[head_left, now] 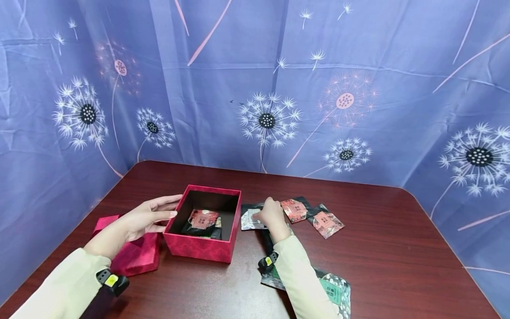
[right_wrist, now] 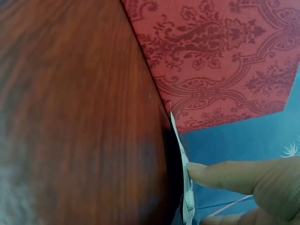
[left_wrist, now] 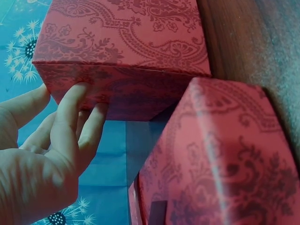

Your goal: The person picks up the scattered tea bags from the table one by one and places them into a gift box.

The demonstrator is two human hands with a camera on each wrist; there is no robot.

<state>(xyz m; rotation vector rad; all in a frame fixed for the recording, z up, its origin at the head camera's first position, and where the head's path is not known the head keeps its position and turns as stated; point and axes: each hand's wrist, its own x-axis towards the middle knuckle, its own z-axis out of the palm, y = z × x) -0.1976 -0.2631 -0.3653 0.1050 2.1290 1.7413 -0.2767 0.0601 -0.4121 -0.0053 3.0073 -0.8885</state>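
An open red patterned box [head_left: 199,248] stands on the table with a dark tea packet [head_left: 202,220] lying inside. My left hand [head_left: 169,212] rests its straight fingers against the box's left wall [left_wrist: 117,89]; the left wrist view shows the fingertips [left_wrist: 77,93] touching it. My right hand [head_left: 260,216] is curled over a silver packet [head_left: 249,220] just right of the box and pinches its edge. In the right wrist view a fingertip [right_wrist: 201,171] presses the thin packet edge [right_wrist: 187,197] beside the box corner [right_wrist: 220,61].
The red lid [head_left: 135,254] lies left of the box, under my left forearm. Two red-labelled packets [head_left: 295,210] [head_left: 327,222] lie right of my right hand. Green packets [head_left: 336,290] sit near the front edge. A blue dandelion curtain surrounds the dark wooden table [head_left: 398,248].
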